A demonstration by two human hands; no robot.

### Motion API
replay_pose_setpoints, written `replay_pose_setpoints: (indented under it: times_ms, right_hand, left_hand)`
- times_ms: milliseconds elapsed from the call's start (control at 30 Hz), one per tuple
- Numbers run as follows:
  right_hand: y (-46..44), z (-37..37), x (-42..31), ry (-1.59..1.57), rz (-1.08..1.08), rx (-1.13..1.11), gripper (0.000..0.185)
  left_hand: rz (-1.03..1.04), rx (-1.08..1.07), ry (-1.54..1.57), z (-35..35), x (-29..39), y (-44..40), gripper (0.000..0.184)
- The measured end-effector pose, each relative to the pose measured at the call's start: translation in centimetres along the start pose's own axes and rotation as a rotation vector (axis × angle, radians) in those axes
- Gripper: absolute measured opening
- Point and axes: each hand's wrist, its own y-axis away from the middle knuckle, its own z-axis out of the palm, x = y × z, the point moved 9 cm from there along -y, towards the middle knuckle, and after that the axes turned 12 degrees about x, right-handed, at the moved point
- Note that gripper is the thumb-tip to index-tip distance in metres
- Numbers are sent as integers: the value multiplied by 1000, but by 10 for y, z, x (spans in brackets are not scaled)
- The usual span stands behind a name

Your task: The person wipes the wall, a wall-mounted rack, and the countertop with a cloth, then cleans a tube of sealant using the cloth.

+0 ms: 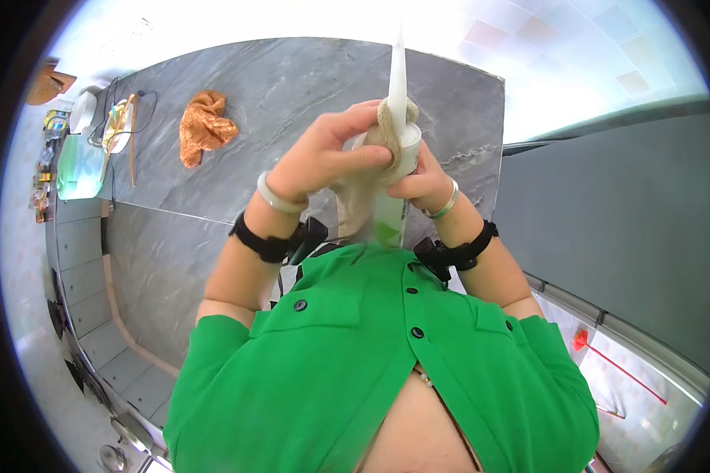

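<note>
A white tube-shaped bottle (409,151) with a long pointed white nozzle (398,79) is held upright over the grey marble counter. My right hand (427,183) is wrapped round the bottle's body from the right. On the left side, my left hand (335,150) presses a beige cloth (385,140) against the bottle near the base of the nozzle. The cloth passes around the back of the nozzle, and its loose part hangs below my left hand. The bottle's lower end is partly hidden and blurred.
An orange-brown crumpled cloth (205,128) lies on the marble counter (292,75). Farther left are a light green container (79,167), a white round bowl (83,112), cables and small packets. A dark grey panel (607,213) stands at the right, with a red-handled tool (623,369) below it.
</note>
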Motion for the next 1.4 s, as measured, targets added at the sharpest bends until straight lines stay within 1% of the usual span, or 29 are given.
replay_pose_setpoints:
  times_ms: [67,167,267,367,467,567,667,767,867,967,1067,1167,1267,1367,1400]
  right_hand:
    - [-3,17,-6,-75,33,-69,52]
    - [-13,22,-6,-111,20,-97,51]
    - [-19,22,-12,97,-68,-21,50]
    - [-22,23,-16,328,-73,24,48]
    - [-23,30,-38,475,-297,180,46]
    - [-16,33,-51,728,-535,428,49]
    - [-15,33,-42,860,-531,568,56]
    - [-13,35,-40,1000,-514,545,55]
    - [-6,39,-46,1135,-543,481,55]
    - [4,47,-50,1071,-542,371,55]
    - [10,52,-49,799,-513,209,60]
    - [13,34,-36,543,-334,141,73]
    - [17,32,-6,398,23,-10,60]
    - [30,57,2,47,108,-215,51]
    - [29,51,-4,173,34,-121,49]
  left_hand:
    - [-44,-111,75,-4,8,-2,47]
    - [39,98,-105,-18,26,4,41]
    - [93,299,-220,-34,34,17,35]
    - [252,480,-349,-45,45,30,33]
    - [379,565,-420,-47,56,39,33]
    - [352,641,-264,-52,47,41,30]
    - [287,713,-206,-51,34,36,31]
    - [195,626,80,-42,19,25,35]
    - [168,483,104,-34,14,22,40]
    - [146,398,106,-30,19,25,42]
    - [148,366,136,-31,24,31,42]
    - [111,314,330,-27,29,37,42]
    - [133,228,565,-23,38,39,42]
    - [251,100,500,-16,53,42,42]
    - [305,148,413,-17,61,42,40]
